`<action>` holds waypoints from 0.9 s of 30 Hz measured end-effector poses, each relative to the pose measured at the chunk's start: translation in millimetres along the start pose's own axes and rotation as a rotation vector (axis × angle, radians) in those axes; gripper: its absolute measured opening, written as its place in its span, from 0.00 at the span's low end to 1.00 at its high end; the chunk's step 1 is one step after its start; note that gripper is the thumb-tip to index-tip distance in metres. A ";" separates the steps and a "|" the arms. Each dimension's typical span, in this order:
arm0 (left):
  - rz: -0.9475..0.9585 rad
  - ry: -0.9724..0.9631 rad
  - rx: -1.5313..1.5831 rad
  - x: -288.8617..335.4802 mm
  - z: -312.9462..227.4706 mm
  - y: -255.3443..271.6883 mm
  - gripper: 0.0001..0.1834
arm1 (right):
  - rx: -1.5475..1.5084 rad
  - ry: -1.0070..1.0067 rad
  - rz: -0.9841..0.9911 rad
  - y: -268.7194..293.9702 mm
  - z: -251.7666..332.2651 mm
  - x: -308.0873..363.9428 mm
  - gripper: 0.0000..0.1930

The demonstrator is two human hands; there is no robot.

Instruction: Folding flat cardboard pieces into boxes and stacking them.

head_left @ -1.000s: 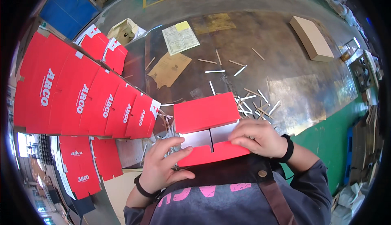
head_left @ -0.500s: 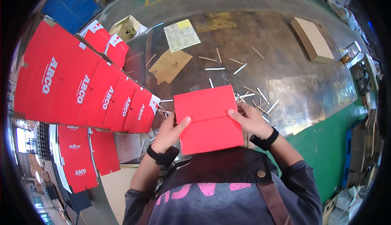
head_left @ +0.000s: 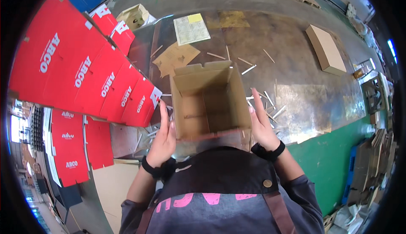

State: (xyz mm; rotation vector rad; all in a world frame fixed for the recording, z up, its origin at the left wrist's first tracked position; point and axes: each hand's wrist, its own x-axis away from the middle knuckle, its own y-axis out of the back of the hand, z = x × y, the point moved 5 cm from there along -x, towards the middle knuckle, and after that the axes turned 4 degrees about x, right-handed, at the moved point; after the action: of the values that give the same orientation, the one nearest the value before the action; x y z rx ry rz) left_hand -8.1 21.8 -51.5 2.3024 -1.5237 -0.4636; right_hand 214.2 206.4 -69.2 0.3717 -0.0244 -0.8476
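Note:
A small open cardboard box (head_left: 209, 111) stands in front of my body at the table's near side, its bare brown inside facing up. A strip of red shows along its near rim. My left hand (head_left: 164, 136) lies along its left side, fingers straight and palm turned toward the wall. On the opposite side my right hand (head_left: 263, 126) is held the same way, fingers stretched out and flat. Both hands are at the box walls; how firmly they press cannot be told. The box's underside is hidden.
Flattened red printed cartons (head_left: 78, 64) stand in a row at the left, with more red sheets (head_left: 69, 149) below. Thin cardboard strips (head_left: 275, 111) litter the metal table (head_left: 287, 56). A paper sheet (head_left: 191, 30), a torn brown piece (head_left: 174, 58) and a long brown box (head_left: 325, 50) lie farther off.
The box has turned from its closed red face to its open brown inside. My thumbs have left its red face, and both hands now lie flat along its sides.

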 end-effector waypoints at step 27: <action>0.769 -0.388 -0.950 -61.0 -27.7 -32.8 0.14 | 0.720 0.301 0.475 17.9 -10.5 -22.9 0.04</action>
State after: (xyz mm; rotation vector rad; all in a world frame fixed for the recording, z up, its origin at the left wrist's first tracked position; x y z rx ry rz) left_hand 8.4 93.1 -36.7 0.8678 -1.6733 -1.1198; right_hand 213.8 237.3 -70.1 1.1195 -0.1346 -0.2788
